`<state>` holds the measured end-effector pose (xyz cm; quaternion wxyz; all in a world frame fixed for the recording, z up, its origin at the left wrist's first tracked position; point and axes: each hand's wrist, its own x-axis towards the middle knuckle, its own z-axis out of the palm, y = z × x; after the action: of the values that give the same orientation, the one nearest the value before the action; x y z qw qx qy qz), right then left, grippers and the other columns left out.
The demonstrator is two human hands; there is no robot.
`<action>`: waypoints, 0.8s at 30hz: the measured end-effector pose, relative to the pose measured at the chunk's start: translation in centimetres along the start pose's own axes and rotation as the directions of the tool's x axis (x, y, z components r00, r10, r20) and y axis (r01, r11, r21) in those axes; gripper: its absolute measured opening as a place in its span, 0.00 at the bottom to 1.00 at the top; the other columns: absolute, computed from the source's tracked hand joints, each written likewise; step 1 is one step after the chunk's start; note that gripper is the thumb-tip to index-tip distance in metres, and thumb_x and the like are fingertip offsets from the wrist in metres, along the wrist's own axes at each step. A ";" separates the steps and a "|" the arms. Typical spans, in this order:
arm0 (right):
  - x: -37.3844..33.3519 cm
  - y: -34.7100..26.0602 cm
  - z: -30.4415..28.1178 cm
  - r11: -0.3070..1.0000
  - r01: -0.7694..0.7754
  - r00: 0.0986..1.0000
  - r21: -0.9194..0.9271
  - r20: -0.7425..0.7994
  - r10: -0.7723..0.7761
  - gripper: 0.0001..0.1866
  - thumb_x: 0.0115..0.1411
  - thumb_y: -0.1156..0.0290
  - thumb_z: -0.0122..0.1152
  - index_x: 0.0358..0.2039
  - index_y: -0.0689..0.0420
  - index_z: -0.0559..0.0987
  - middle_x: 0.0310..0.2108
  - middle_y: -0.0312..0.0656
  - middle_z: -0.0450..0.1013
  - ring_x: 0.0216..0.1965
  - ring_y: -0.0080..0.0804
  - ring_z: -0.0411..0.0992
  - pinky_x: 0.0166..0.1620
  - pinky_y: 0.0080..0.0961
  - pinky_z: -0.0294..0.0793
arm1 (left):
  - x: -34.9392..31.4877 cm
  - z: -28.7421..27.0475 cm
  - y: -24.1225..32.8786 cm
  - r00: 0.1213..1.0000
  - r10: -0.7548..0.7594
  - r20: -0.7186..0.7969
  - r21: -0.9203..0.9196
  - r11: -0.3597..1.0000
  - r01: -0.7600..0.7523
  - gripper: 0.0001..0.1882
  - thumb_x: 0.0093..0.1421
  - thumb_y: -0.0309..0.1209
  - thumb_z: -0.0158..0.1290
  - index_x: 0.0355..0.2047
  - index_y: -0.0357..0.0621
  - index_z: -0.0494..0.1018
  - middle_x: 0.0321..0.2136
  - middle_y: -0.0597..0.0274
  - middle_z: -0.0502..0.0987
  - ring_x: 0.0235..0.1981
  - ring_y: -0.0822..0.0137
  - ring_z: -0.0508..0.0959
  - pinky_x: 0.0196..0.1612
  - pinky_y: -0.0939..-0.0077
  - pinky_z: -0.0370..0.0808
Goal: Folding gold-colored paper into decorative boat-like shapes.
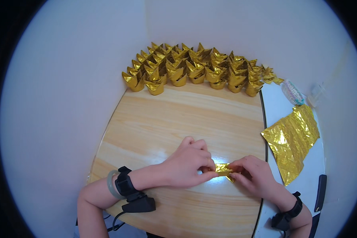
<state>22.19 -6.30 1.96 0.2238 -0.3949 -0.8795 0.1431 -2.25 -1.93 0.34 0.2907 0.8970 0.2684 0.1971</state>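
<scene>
A small folded piece of gold foil paper (223, 169) is pinched between my two hands, just above the wooden table (166, 123). My left hand (192, 162) grips its left end between thumb and fingers. On the other end, the thumb and fingers of my right hand (254, 174) are closed. Part of the paper is hidden behind the fingertips, and a folded corner points down near my right thumb. Several rows of folded gold paper ingots (186, 65) stand along the table's far edge.
To the right, flat gold foil sheets (292, 142) lie on a white surface (270, 107). Beyond them are a white patterned packet (292, 92) and a clear plastic cup (316, 95). A black bar-shaped object (320, 193) lies at the near right. Walls close in the left and back.
</scene>
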 end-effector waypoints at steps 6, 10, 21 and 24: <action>0.1 0.2 0.5 0.822 -0.412 0.910 0.392 0.134 0.392 0.14 0.56 0.74 0.65 0.42 0.59 0.76 0.27 0.37 0.74 0.24 0.23 0.72 0.28 0.20 0.72 | 0.4 -0.1 0.0 0.960 -0.276 -0.045 -0.158 0.951 0.266 0.06 0.54 0.34 0.61 0.29 0.48 0.81 0.25 0.69 0.75 0.34 0.68 0.71 0.47 0.71 0.63; 0.2 0.3 0.6 0.823 -0.419 0.907 0.383 0.141 0.396 0.13 0.56 0.74 0.64 0.42 0.59 0.76 0.28 0.39 0.74 0.24 0.23 0.72 0.28 0.20 0.72 | 1.0 -0.7 0.5 0.897 -0.431 0.095 -0.313 0.843 0.438 0.07 0.53 0.33 0.62 0.32 0.47 0.80 0.25 0.67 0.73 0.32 0.66 0.70 0.40 0.74 0.67; 0.1 0.7 0.8 0.999 0.045 0.996 -0.019 0.079 -0.043 0.20 0.55 0.65 0.65 0.45 0.61 0.74 0.46 0.44 0.72 0.49 0.41 0.70 0.48 0.38 0.71 | 0.1 0.9 -0.6 0.986 0.156 -0.053 0.079 0.985 -0.152 0.06 0.58 0.33 0.54 0.32 0.45 0.74 0.32 0.61 0.69 0.36 0.59 0.72 0.36 0.65 0.74; -0.6 -1.3 0.7 0.960 0.160 0.930 -0.229 0.361 -0.069 0.51 0.57 0.37 0.51 0.61 0.74 0.55 0.65 0.61 0.52 0.67 0.51 0.51 0.67 0.42 0.51 | -0.1 1.3 0.3 0.999 0.016 -0.028 0.105 0.994 -0.013 0.07 0.59 0.34 0.54 0.32 0.44 0.74 0.30 0.60 0.70 0.34 0.59 0.73 0.33 0.65 0.74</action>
<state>21.36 -7.65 1.75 0.0193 -0.3362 -0.9379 0.0835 -1.56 -2.68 -0.45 0.2379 0.9100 0.2762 0.1977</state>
